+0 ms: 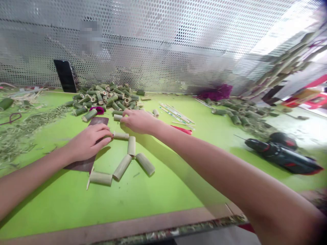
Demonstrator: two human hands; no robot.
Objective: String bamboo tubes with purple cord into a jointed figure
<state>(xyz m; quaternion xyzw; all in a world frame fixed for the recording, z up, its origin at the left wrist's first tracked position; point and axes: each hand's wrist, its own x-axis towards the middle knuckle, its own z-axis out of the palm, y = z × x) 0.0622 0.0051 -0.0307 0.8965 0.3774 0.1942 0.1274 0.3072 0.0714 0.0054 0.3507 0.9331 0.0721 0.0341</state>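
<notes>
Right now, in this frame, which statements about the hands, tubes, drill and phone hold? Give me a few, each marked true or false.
1. The left hand rests on a brown sheet. True.
2. The drill lies between the hands. False: it lies far to the right of the right hand.
3. A phone leans against the mesh wall. True.
4. The green tube pile sits nearest the camera. False: it lies beyond the hands, by the wall.
5. The right hand holds scissors. False: it touches a pale tube.
</notes>
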